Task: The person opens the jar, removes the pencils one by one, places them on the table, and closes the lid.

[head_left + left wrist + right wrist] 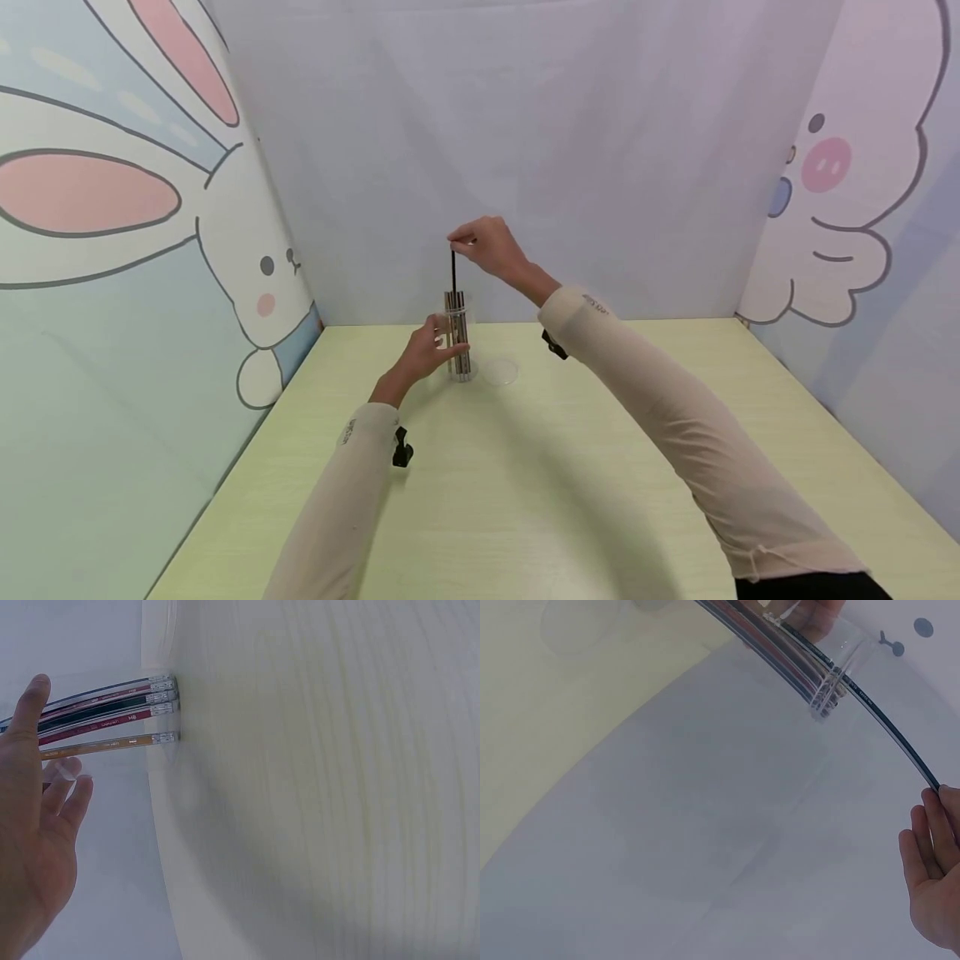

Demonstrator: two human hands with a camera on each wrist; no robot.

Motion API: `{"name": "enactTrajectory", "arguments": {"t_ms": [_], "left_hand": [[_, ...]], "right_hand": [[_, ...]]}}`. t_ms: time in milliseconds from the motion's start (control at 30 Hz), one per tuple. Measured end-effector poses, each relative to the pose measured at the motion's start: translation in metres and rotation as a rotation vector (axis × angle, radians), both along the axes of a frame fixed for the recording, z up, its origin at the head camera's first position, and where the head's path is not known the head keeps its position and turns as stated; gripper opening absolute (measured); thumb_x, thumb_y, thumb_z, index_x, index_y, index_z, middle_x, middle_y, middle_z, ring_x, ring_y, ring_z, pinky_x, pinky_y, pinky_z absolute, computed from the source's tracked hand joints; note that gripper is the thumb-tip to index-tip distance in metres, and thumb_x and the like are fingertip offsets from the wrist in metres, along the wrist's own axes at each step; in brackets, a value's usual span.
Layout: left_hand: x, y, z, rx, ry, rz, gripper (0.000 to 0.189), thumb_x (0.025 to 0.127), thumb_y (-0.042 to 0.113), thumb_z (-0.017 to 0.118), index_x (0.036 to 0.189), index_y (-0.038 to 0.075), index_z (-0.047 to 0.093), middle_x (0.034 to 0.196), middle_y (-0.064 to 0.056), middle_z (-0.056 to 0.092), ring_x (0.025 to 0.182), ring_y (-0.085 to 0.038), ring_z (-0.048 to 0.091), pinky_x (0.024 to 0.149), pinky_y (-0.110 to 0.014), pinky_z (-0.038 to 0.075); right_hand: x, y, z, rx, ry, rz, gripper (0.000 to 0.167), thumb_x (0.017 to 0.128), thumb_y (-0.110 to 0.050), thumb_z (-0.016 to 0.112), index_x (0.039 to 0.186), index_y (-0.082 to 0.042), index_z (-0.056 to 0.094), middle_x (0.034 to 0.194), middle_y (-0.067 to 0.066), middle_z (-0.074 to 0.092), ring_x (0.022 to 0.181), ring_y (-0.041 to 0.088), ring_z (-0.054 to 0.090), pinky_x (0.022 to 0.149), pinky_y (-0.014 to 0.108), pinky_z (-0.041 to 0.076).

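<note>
Near the back of the table stands a clear cylindrical container (855, 649) with several pencils (97, 721) inside, their eraser ends at the bottom. My left hand (422, 352) grips the container from its left side, thumb across the front. Above it, my right hand (491, 247) pinches the upper end of a dark pencil (453, 271) between thumb and fingertips. That pencil rises well above the others, its lower part still within the container's rim. In the right wrist view, the other fingers of my right hand (934, 881) extend beside the pinch.
A round clear lid (500, 372) lies flat on the pale wooden table (480, 500), just right of the container. Close behind hangs a plain light curtain (600, 167). Side panels with a cartoon rabbit (255, 225) and another cartoon animal (832, 242) flank the table.
</note>
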State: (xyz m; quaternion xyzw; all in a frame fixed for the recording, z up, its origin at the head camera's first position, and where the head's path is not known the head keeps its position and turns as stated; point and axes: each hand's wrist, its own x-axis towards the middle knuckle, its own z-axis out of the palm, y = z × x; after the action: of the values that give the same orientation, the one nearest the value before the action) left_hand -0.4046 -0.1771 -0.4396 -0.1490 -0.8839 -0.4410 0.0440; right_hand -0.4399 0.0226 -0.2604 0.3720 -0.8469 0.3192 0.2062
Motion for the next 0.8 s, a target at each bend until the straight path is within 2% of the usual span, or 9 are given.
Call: {"name": "enactTrajectory", "arguments": {"t_ms": [600, 800], "left_hand": [[0.003, 0.003, 0.001, 0.017, -0.018, 0.003, 0.070, 0.096, 0.031, 0.078, 0.144, 0.004, 0.035, 0.150, -0.021, 0.047, 0.142, -0.037, 0.047, 0.119, -0.045, 0.043], [0.003, 0.003, 0.001, 0.017, -0.011, -0.001, 0.071, 0.096, 0.030, 0.078, 0.145, 0.003, 0.035, 0.152, -0.023, 0.046, 0.143, -0.038, 0.047, 0.119, -0.045, 0.042]], "right_hand": [[-0.003, 0.018, 0.022, -0.006, 0.062, -0.027, 0.022, 0.103, -0.016, 0.068, 0.121, -0.006, 0.078, 0.119, 0.011, 0.076, 0.107, 0.022, 0.073, 0.097, 0.039, 0.059], [-0.003, 0.023, 0.030, -0.043, 0.079, -0.030, 0.023, 0.103, -0.015, 0.068, 0.122, -0.006, 0.077, 0.119, 0.012, 0.076, 0.108, 0.023, 0.073, 0.098, 0.039, 0.059]]}}
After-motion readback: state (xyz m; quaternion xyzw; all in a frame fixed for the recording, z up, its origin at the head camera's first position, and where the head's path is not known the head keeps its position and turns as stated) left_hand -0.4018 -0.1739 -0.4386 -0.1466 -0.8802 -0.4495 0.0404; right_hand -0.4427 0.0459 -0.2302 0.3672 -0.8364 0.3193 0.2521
